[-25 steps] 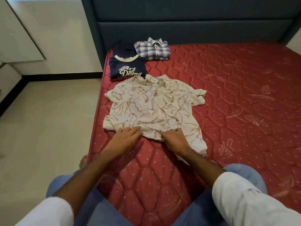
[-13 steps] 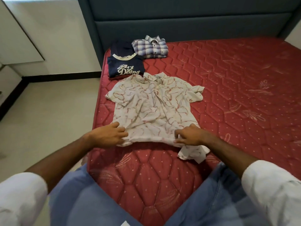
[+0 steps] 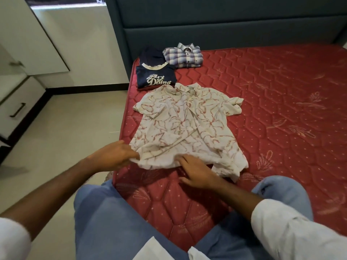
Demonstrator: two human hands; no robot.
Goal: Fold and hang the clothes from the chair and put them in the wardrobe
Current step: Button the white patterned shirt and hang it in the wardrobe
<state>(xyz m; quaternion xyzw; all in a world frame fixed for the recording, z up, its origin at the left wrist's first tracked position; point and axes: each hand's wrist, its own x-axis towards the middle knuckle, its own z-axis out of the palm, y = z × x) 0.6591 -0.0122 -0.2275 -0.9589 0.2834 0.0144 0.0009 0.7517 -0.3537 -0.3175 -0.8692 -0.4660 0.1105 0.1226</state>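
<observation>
Lying rumpled: white/red-print shirt point(image 3: 187, 126)

"Art of Doing" in white lettering, on folded navy t-shirt point(image 3: 155, 76)

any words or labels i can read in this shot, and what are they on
"Art of Doing": white lettering on the folded navy t-shirt near the head of the red mattress; the small "of" in the middle is only just legible.
The white patterned shirt has a small dark tag at the collar, too small to read.
The folded plaid shirt shows no readable text.
</observation>
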